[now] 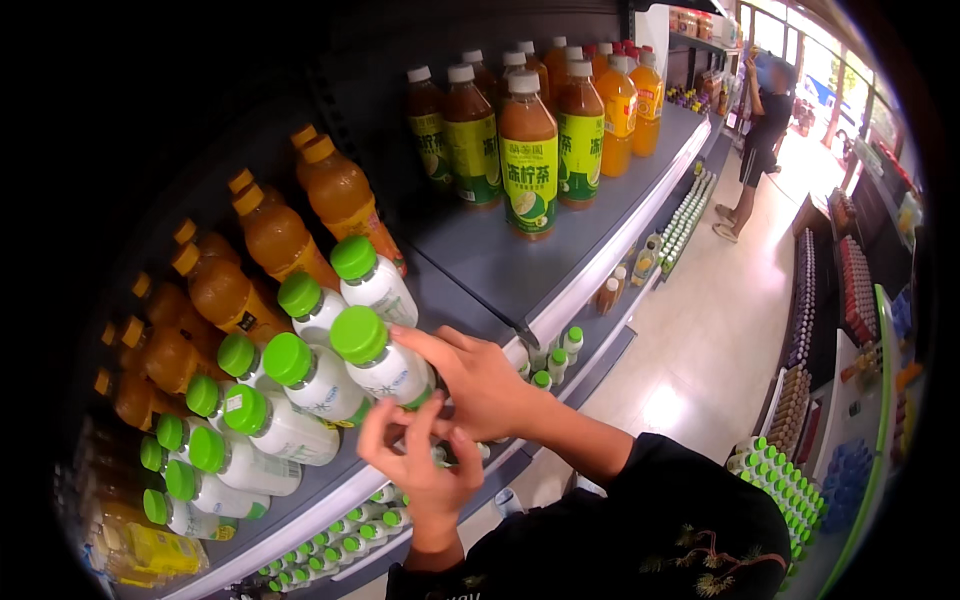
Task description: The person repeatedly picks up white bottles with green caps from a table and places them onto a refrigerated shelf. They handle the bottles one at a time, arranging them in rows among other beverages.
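Right hand (490,385) is touching a white bottle (385,368), grip unclear; left hand (425,475) is curling half-open by the shelf edge (320,503); aisle (685,325) is opening rightward.

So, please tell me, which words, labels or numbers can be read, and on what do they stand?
I will not copy printed wording, only say where it stands.
Front brown bottle: large characters on its green label, readable.
White bottles with green caps: print too small to read.
Orange bottles to its right: label print too small.
Black clothing: lettering at the lower edge, cut off.
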Tool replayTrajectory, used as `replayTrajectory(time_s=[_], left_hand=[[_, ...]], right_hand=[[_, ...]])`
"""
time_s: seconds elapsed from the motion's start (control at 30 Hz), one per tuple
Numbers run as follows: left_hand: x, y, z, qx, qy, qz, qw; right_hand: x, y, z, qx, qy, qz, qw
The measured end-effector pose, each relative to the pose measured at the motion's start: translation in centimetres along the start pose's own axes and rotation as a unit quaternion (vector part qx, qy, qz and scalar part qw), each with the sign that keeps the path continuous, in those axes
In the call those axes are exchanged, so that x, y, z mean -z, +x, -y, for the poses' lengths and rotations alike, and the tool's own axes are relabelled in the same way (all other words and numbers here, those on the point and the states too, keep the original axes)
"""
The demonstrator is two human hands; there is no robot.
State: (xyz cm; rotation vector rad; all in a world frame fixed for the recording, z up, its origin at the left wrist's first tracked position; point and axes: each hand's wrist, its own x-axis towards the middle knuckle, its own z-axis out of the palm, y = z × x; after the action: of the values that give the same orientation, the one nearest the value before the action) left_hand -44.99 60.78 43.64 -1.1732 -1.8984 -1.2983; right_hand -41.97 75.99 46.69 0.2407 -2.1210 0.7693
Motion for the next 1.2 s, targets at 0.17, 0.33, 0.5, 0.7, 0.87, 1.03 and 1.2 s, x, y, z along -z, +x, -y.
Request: replayTrajectory(time_s=[0.17,0.33,0.5,0.7,0.87,1.03,1.2], left_hand=[[0.6,1.3,-0.1,-0.075,0.015,0.031,0.997],[1.3,0.9,0.8,-0.109,0.018,0.061,0.992],[1.7,1.4,0.8,-0.108,-0.039,0.053,0.992],[0.3,1.7,-0.4,-0.057,-0.041,0.011,0.997],[0.3,1.3,-0.2,-0.062,0.026,-0.026,0.997],[-0.2,0.6,1.3,-0.079,0.048,0.002,0.996],[-1.0,1.2,1.5,-0.114,0.059,-0.023,0.991]], right_hand=[[-0.9,-1.5,-1.1,0.035,-0.042,-0.045,0.997],[-0.7,-2.2,-0.9,0.039,-0.086,-0.049,0.994],[2.5,-1.2,3.0,-0.047,-0.18,0.055,0.981],[10.7,-1.5,13.1,-0.092,-0.155,0.103,0.978],[15.6,-5.2,18.6,0.035,0.026,0.159,0.986],[17.2,-9.3,21.5,0.111,0.171,0.196,0.959],[16.1,-12.7,25.4,0.11,0.221,0.185,0.951]])
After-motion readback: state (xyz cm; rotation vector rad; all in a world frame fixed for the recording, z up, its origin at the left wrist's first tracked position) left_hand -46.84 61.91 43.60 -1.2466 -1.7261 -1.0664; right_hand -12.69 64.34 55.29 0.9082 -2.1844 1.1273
